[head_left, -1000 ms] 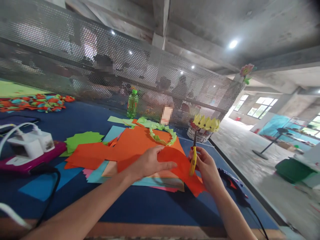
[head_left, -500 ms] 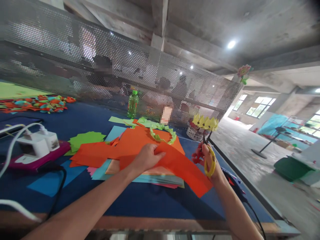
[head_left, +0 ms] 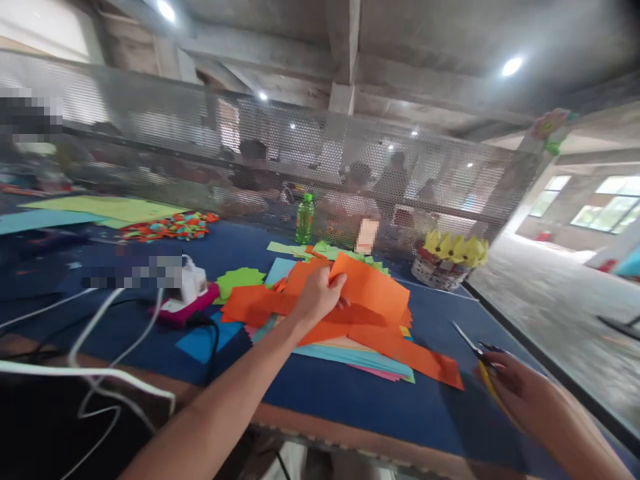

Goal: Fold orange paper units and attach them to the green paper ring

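My left hand (head_left: 323,292) pinches an orange paper sheet (head_left: 373,290) by its left edge, tilted up above the paper pile. Beneath it lie more orange papers and a stack of light blue sheets (head_left: 360,357). An orange paper strip (head_left: 430,363) rests across the stack's front right, its end reaching over the blue tabletop. Farther right, low over the table, my right hand (head_left: 520,387) is closed around yellow-handled scissors (head_left: 467,339), the blades pointing away to the left. The raised sheet mostly hides the green paper ring behind it.
A green bottle (head_left: 305,220) stands behind the papers. At the back right is a white basket (head_left: 437,275) with a yellow paper crown (head_left: 457,249). Left are a magenta power strip (head_left: 187,310) with white cables, and colourful folded pieces (head_left: 173,227). A perforated metal screen (head_left: 310,160) runs behind.
The view has swung left. My left hand has let go of the orange strip and lifted an orange sheet. My right hand has moved right and down with the scissors, away from the paper.
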Demonstrator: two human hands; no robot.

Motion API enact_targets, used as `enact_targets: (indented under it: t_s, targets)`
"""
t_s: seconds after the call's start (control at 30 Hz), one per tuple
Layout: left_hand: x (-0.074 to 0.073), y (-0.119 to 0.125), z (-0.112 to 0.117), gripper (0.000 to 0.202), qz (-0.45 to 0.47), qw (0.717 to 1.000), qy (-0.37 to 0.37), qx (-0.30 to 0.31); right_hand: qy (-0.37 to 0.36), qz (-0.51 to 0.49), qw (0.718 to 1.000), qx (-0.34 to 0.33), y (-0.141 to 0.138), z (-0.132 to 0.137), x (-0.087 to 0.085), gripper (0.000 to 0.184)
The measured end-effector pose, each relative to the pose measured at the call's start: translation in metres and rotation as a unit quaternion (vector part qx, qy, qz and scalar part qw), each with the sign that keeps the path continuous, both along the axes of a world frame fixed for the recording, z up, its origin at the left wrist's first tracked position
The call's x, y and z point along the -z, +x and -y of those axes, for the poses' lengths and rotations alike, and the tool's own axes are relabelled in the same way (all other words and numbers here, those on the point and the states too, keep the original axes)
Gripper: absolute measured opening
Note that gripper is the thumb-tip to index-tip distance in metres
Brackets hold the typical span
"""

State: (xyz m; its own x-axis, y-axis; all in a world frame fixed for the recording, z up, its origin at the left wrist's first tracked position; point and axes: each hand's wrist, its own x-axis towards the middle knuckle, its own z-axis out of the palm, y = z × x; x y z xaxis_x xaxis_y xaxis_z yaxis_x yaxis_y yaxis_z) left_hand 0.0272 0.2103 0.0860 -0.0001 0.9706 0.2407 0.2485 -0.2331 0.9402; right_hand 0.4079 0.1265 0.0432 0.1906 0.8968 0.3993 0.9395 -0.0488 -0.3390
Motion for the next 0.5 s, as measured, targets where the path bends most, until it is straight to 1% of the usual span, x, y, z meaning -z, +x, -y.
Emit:
enact_targets:
  t_s: [0.03, 0.07, 0.13, 0.2, 0.27, 0.33, 0.43, 0.5]
  targets:
    - [0.000, -0.005, 0.003, 0.015, 0.010, 1.000, 0.000, -0.001, -0.038, -0.024, 0.999, 0.000, 0.009, 0.000, 0.006, 0.035]
    - [0.001, -0.010, 0.007, 0.017, 0.019, 1.000, -0.001, -0.001, -0.056, -0.031, 0.998, 0.005, 0.019, -0.001, 0.012, 0.038]
    - [0.003, -0.020, 0.022, 0.020, 0.035, 0.999, -0.006, 0.003, -0.064, -0.034, 0.997, 0.000, 0.034, -0.004, 0.021, 0.040]
    - [0.004, -0.033, 0.040, 0.025, 0.050, 0.998, -0.022, 0.024, -0.062, -0.022, 0.998, -0.006, 0.041, -0.005, 0.025, 0.044]
    - [0.002, -0.049, 0.056, 0.031, 0.064, 0.995, -0.050, 0.053, -0.052, -0.002, 0.999, -0.010, 0.039, -0.005, 0.027, 0.046]
    - [-0.003, -0.067, 0.066, 0.035, 0.072, 0.991, -0.077, 0.078, -0.034, 0.024, 0.999, -0.013, 0.031, -0.004, 0.029, 0.043]
    - [-0.009, -0.094, 0.069, 0.037, 0.087, 0.987, -0.095, 0.098, -0.017, 0.066, 0.998, -0.009, 0.021, -0.006, 0.035, 0.041]
    - [-0.009, -0.107, 0.070, 0.036, 0.086, 0.983, -0.109, 0.120, -0.015, 0.088, 0.996, -0.010, 0.020, -0.010, 0.039, 0.042]
